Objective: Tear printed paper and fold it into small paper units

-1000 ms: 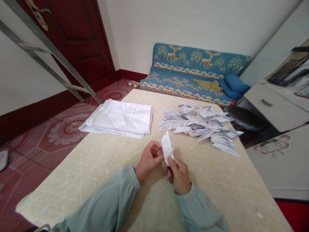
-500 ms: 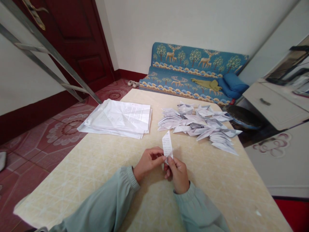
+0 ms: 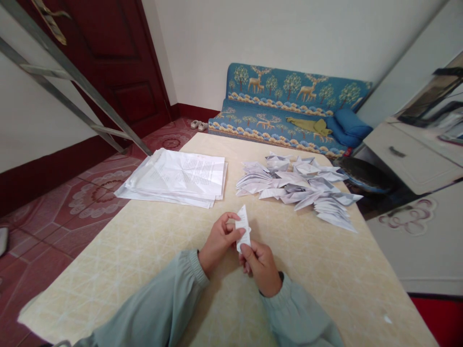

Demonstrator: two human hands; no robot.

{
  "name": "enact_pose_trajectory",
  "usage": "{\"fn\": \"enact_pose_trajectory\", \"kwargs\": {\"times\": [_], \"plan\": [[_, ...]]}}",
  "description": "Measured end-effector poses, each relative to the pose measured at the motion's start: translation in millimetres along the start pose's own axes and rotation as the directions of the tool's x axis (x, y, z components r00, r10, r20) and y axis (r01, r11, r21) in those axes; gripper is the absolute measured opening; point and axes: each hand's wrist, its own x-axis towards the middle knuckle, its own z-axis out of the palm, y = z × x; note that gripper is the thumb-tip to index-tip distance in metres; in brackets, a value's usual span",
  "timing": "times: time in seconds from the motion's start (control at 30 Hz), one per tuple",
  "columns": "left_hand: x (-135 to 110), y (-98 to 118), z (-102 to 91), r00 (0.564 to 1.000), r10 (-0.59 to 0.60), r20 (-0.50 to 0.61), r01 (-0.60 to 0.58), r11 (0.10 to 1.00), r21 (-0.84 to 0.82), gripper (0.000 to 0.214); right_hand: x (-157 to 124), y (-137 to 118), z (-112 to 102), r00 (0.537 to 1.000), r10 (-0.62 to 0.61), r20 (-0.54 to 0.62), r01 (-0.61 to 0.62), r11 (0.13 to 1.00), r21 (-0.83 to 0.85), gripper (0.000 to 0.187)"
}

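Note:
A small folded piece of printed paper (image 3: 243, 225), narrow and pointed at its top, is held between my two hands above the table. My left hand (image 3: 220, 239) grips its left side with thumb and fingers. Lower down, my right hand (image 3: 262, 265) pinches its bottom end, the thumb on top and the other fingers curled below. Beyond my hands on the right lies a heap of folded paper pieces (image 3: 289, 182), pointed and some nested in rows. To the left rests a stack of creased printed sheets (image 3: 181, 176).
A pale yellow patterned cloth covers the table (image 3: 152, 250). Behind it stands a blue sofa (image 3: 282, 108) with a yellow cloth (image 3: 313, 126) on it. A metal ladder (image 3: 79, 77) leans at the left by a dark red door (image 3: 119, 58). White drawers (image 3: 415, 154) stand at the right.
The folded paper has come slightly left and down and looks narrower, turned or folded over. My left fingers have moved up along its left edge; my right hand has shifted slightly down and left.

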Motion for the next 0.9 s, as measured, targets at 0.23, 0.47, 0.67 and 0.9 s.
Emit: {"fn": "enact_pose_trajectory", "kwargs": {"times": [0.23,0.47,0.67,0.9], "plan": [[6.7,-0.3,-11.6,0.992,0.04,-0.119,-0.04,0.999,0.005,0.03,-1.4,-3.0,-7.0,1.0,0.011,0.022,-0.01,1.0,-0.02,0.04],[6.9,0.7,-16.4,0.991,0.088,-0.097,-0.064,0.971,0.228,0.027,6.6,6.2,-24.5,0.908,0.0,-0.419,0.001,1.0,0.003,0.023],[1.5,-0.1,-5.3,1.0,-0.001,-0.028,0.007,0.975,0.222,0.029,9.5,16.3,-23.2,0.895,0.07,-0.441,0.016,0.982,0.187,0.028],[4.8,1.7,-15.9,0.957,0.135,-0.257,-0.071,0.968,0.241,0.039,13.3,20.0,-43.6,0.871,0.081,-0.484,-0.002,0.987,0.162,0.033]]}}
